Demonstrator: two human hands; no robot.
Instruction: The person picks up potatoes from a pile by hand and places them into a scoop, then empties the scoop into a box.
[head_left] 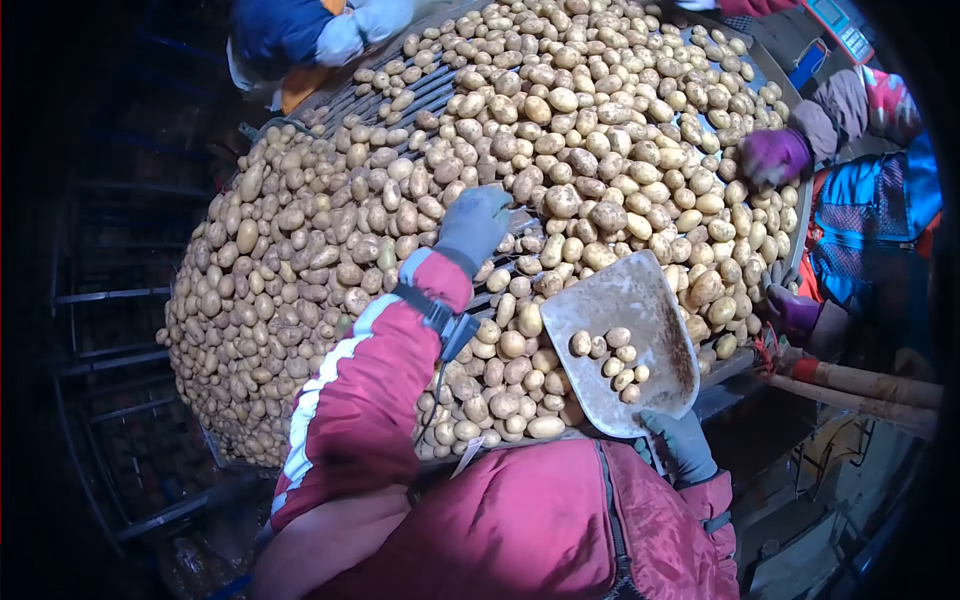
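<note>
My left hand (pixel 474 226), in a grey glove, reaches into the middle of the potatoes (pixel 330 225) with its fingers curled. At its fingertips shows a brownish, flat-edged piece (pixel 521 219); I cannot tell what it is. My right hand (pixel 682 447), gloved too, grips the handle end of a worn, whitish scoop (pixel 665 335) near my body. Several small potatoes (pixel 618 362) lie inside the scoop, toward its lower half. The scoop's open edge overlaps the heap in this view.
Metal bars of a slatted table (pixel 430 92) show between the potatoes at the back. A co-worker's purple-gloved hand (pixel 775 157) is over the right edge, another purple glove (pixel 795 308) lower down. A person in blue (pixel 280 35) stands at the far left. Pale poles (pixel 860 385) project at right.
</note>
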